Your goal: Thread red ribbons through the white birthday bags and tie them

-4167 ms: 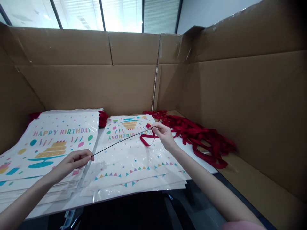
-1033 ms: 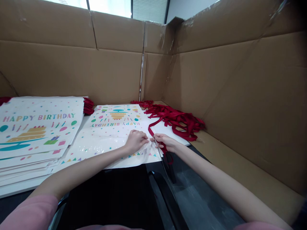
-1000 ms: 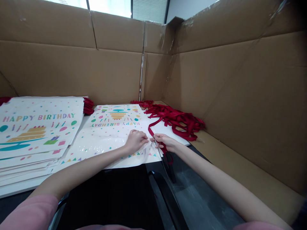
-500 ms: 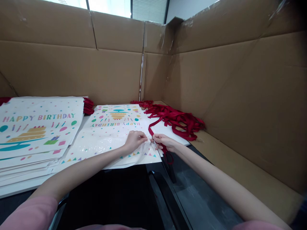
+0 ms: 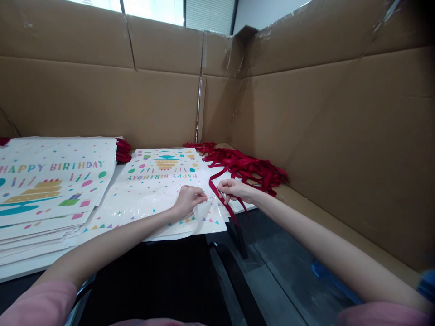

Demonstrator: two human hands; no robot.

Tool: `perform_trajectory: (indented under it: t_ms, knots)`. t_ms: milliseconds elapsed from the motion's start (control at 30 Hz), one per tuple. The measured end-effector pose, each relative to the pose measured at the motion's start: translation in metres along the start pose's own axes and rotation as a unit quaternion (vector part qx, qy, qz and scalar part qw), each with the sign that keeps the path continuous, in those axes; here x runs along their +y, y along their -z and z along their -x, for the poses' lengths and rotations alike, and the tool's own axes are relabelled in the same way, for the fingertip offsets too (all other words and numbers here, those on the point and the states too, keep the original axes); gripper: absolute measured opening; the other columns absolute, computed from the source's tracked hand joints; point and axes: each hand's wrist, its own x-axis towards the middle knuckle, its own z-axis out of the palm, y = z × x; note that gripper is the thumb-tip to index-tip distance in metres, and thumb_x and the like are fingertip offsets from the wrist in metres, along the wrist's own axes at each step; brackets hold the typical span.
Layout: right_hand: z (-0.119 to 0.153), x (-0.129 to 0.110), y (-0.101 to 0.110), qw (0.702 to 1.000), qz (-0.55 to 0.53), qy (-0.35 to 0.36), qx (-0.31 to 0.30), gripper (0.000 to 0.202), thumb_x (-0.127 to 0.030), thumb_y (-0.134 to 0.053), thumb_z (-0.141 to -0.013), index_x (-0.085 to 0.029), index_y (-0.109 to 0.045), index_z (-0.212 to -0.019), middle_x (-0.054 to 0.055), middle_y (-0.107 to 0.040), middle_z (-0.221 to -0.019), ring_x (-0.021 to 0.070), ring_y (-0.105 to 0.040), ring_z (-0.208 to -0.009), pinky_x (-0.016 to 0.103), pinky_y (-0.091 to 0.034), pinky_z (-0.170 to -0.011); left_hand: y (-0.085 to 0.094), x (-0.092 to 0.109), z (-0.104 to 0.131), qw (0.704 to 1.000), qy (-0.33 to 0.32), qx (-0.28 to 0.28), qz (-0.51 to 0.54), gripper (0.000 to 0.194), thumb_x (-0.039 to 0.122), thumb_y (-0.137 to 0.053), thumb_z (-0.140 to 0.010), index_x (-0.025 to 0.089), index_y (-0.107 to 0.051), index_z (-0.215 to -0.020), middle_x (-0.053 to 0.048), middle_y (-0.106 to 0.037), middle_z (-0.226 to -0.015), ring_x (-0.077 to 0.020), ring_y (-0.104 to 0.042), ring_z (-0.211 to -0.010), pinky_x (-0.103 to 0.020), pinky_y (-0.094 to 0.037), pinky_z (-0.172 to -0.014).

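A white plastic bag point(image 5: 142, 194) printed HAPPY BIRTHDAY with a cake lies upside down in front of me, on top of other white sheets. My left hand point(image 5: 189, 200) pinches its near right part, where a translucent flap point(image 5: 203, 210) is lifted. Just right of it, my right hand point(image 5: 231, 190) is closed on a thin metallic tool point(image 5: 220, 194), whose exact kind I cannot make out. A red ribbon point(image 5: 228, 209) runs beneath the right hand's fingertips and hangs over the bag's right edge. Whether the fingers also touch the ribbon is unclear.
A stack of similar printed bags point(image 5: 50, 181) with red ribbon bundles point(image 5: 123, 150) stands at left. A heap of red ribbons point(image 5: 251, 167) lies at the back right. Cardboard walls point(image 5: 163, 104) enclose the back and right. A black chair armrest point(image 5: 234, 280) is below.
My right hand has lifted slightly up from the bag's edge with the thin tool. The ribbon's looped end now hangs straighter, in separate strands. My left hand stays nearly in place.
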Motion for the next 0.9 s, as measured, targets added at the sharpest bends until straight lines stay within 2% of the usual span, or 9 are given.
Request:
perform_trajectory:
  t_ms: [100, 267, 400, 733, 900]
  knots:
    - [-0.005, -0.009, 0.002, 0.999, 0.047, -0.013, -0.014, 0.035, -0.042, -0.065, -0.075, -0.014, -0.044, -0.07, -0.005, -0.045, -0.051, 0.0078, -0.056, -0.045, 0.014, -0.023, -0.037, 0.001, 0.003, 0.0, 1.0, -0.001, -0.001, -0.017, 0.018, 0.031, -0.063, -0.081, 0.018, -0.068, -0.071, 0.001, -0.068, -0.073, -0.0126, -0.059, -0.07, -0.027, -0.036, -0.084]
    - [-0.013, -0.008, -0.003, 0.995, 0.084, -0.045, -0.038, 0.038, -0.043, -0.07, -0.071, -0.014, -0.045, -0.072, -0.001, -0.057, -0.058, 0.0081, -0.056, -0.044, 0.015, -0.027, -0.036, 0.003, 0.006, 0.002, 0.999, 0.005, -0.01, -0.037, 0.014, 0.029, -0.063, -0.081, 0.019, -0.069, -0.073, 0.002, -0.069, -0.076, -0.0131, -0.059, -0.073, -0.028, -0.034, -0.085]
    - [-0.019, -0.002, -0.007, 0.991, 0.108, -0.058, -0.062, 0.039, -0.044, -0.072, -0.068, -0.014, -0.047, -0.072, -0.001, -0.058, -0.057, 0.0075, -0.055, -0.041, 0.015, -0.028, -0.036, 0.004, 0.006, 0.002, 0.999, 0.003, -0.009, -0.042, 0.013, 0.028, -0.063, -0.081, 0.019, -0.068, -0.072, 0.003, -0.068, -0.076, -0.0124, -0.058, -0.072, -0.028, -0.033, -0.085]
    - [-0.024, 0.005, -0.007, 0.986, 0.121, -0.053, -0.104, 0.048, -0.053, -0.073, -0.062, -0.013, -0.049, -0.073, -0.003, -0.054, -0.052, 0.0073, -0.052, -0.04, 0.015, -0.032, -0.037, 0.001, 0.007, 0.001, 0.998, 0.002, -0.013, -0.059, 0.013, 0.028, -0.064, -0.08, 0.019, -0.069, -0.071, 0.003, -0.068, -0.075, -0.0123, -0.058, -0.071, -0.028, -0.034, -0.083]
    - [-0.026, 0.003, -0.008, 0.983, 0.132, -0.045, -0.115, 0.045, -0.052, -0.071, -0.065, -0.013, -0.049, -0.073, -0.003, -0.055, -0.052, 0.0082, -0.053, -0.041, 0.016, -0.033, -0.037, 0.003, 0.007, 0.0, 0.997, 0.0, -0.018, -0.071, 0.014, 0.028, -0.063, -0.081, 0.019, -0.069, -0.071, 0.002, -0.068, -0.075, -0.0122, -0.057, -0.07, -0.028, -0.034, -0.082]
